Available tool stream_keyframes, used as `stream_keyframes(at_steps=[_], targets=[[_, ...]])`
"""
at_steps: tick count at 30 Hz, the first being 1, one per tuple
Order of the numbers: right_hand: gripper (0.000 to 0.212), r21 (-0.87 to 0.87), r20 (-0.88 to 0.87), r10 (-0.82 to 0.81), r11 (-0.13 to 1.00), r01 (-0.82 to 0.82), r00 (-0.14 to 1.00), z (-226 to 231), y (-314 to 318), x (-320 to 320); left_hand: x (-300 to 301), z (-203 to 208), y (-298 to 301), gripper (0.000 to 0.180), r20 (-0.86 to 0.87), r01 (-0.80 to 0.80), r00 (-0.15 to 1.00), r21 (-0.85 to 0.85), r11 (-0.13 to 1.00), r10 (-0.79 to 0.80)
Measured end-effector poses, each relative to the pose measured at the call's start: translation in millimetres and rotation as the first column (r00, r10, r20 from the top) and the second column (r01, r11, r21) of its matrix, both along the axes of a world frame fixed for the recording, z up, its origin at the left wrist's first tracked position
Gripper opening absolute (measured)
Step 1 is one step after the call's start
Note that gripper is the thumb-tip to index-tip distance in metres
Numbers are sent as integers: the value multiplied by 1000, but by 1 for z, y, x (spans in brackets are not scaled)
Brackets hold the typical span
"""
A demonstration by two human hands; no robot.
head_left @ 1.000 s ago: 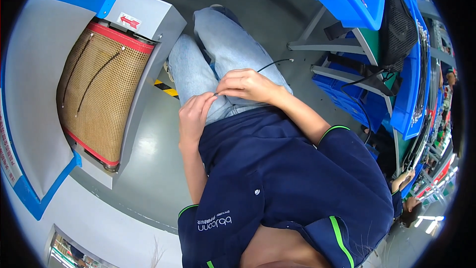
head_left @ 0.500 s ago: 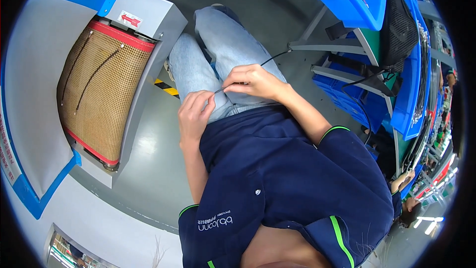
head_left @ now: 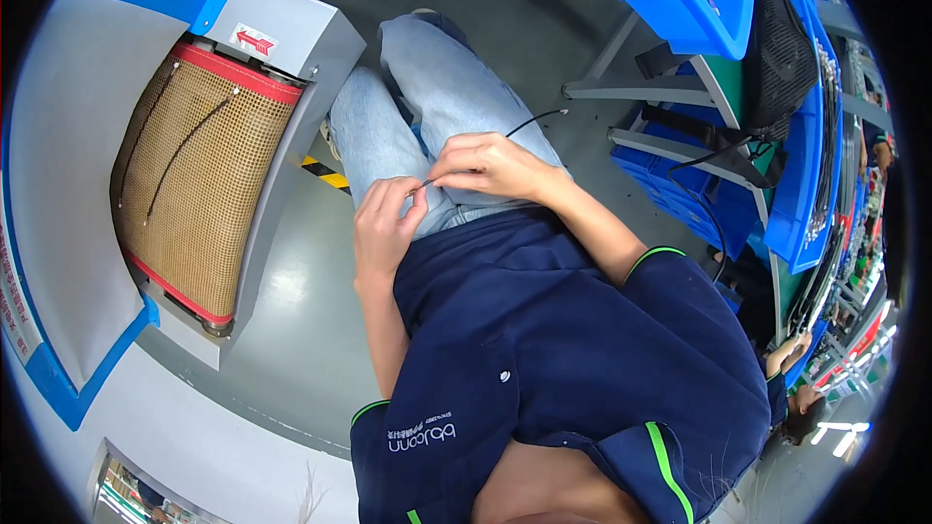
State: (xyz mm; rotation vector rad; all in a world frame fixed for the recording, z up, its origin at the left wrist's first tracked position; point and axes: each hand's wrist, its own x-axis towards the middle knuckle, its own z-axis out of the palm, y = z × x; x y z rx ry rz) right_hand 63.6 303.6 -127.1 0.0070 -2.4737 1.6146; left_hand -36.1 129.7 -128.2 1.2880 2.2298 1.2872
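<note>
Above my lap, a thin black cable (head_left: pixel 529 120) runs through both hands. My left hand (head_left: pixel 385 228) pinches it between thumb and fingertips. Close beside it, my right hand (head_left: pixel 493 167) is closed on the same cable. Only a short stretch shows between the two pinches. Past my right hand the free end curves up and away, with a small pale connector at its tip. The cable's other end is hidden in my left fingers.
On the left stands a machine with a tan mesh conveyor belt (head_left: pixel 209 175), red along its edges; two dark cables (head_left: pixel 191 144) lie on it. Blue bins (head_left: pixel 723 24) on a grey-legged rack are at right. A black mesh bag (head_left: pixel 784 58) hangs there. Another person (head_left: pixel 791 398) works at far right.
The cable's free end has swung slightly lower and its curve has grown rounder. My right hand has shifted a little to the left. The two cables on the belt have moved slightly left.
</note>
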Motion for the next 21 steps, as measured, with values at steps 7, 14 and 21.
stream_keyframes(at_steps=[7,14,21], targets=[[13,78,74,-25,997,19,997,6,-1,1,4,-2,-1,17,-5,-22,1000,54,998,23],[10,114,7,-41,993,40,999,4,4,2,2,-1,1,19,-79,-37,996,76,996,43],[11,97,1,-43,994,42,999,-1,0,5,2,-1,1,18,-106,-48,993,70,996,55]])
